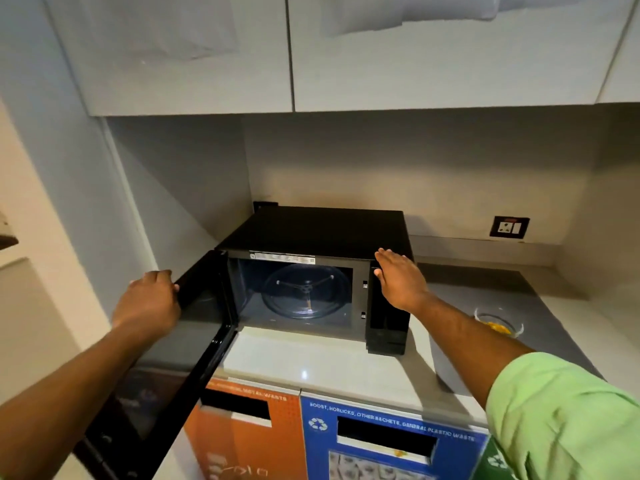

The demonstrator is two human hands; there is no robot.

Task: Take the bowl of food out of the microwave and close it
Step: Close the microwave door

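Step in hand: the bowl (pixel 498 322) was already out, standing on the grey counter (pixel 540 299) to the right of the microwave (pixel 322 233); closing looked to be what remained.
Door: the door (pixel 166 355) stood swung wide on its left hinge, its long edge running from the cavity's left side toward the camera.
Left hand: the left hand (pixel 149 303) lay on the door's outer top edge, fingers curled over it, gripping the edge.
Right hand: the right hand (pixel 398 278) was flat and spread, palm against the top right front corner of the microwave by the control panel (pixel 388 320), holding nothing; it seemed to be bracing the body.
Key relation: the door lay directly under the left hand, and the opening lay to that hand's right, so the swing would probably go rightward and away from the person; the left hand was the nearer one to the door.
Cavity: empty, with only the glass turntable (pixel 304 291) and its three-armed ring showing through.
Bowl's look: clear glass, upright, with something yellow in it; the forearm partly hid it.
Risk: judged slight, perhaps the microwave sliding if unbraced.
Below: labelled waste bins (pixel 388 441) under the counter edge.
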